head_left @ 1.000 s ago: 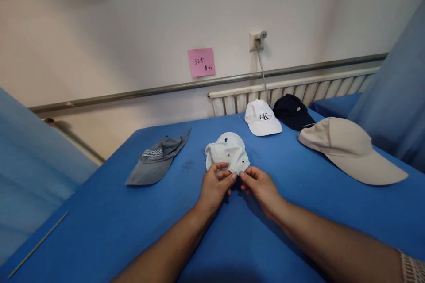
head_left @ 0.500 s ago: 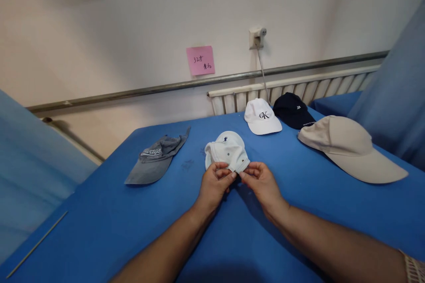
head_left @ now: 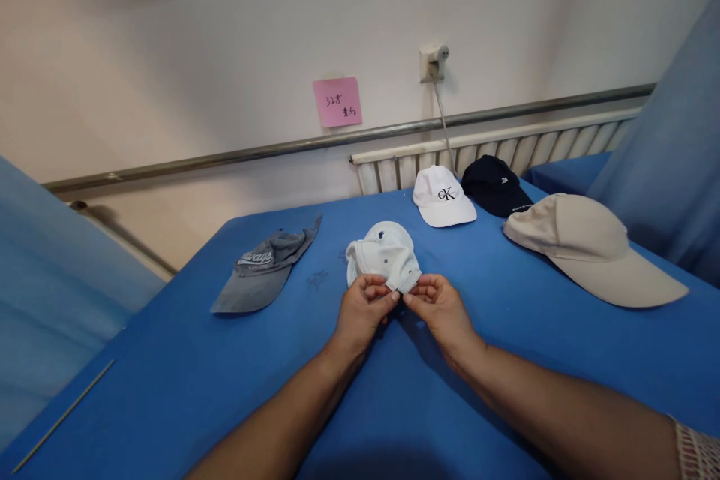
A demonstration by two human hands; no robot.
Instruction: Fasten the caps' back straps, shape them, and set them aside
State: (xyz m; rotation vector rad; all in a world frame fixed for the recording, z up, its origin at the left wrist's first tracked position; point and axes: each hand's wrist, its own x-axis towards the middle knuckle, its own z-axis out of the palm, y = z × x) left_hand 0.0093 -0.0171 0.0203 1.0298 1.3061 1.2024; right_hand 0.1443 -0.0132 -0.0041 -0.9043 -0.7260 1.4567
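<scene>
A pale mint baseball cap [head_left: 382,255] with a small dark emblem lies on the blue table, its near edge pinched between both my hands. My left hand [head_left: 363,311] is closed on the left part of that edge, thumb and fingers together. On the right part, my right hand [head_left: 442,307] pinches the band. My thumbs almost meet at the middle, over what looks like the cap's rear strap; the fastening itself is too small to make out.
A grey cap [head_left: 262,270] lies to the left. Farther back on the right are a white cap [head_left: 444,196], a black cap [head_left: 495,184] and a large beige cap [head_left: 590,247]. A thin stick [head_left: 61,416] rests at the left edge of the blue table [head_left: 225,390]. A radiator [head_left: 388,171] stands behind.
Almost nothing differs. Both hands keep their pinch on the mint cap, and the whole view has shifted very slightly.
</scene>
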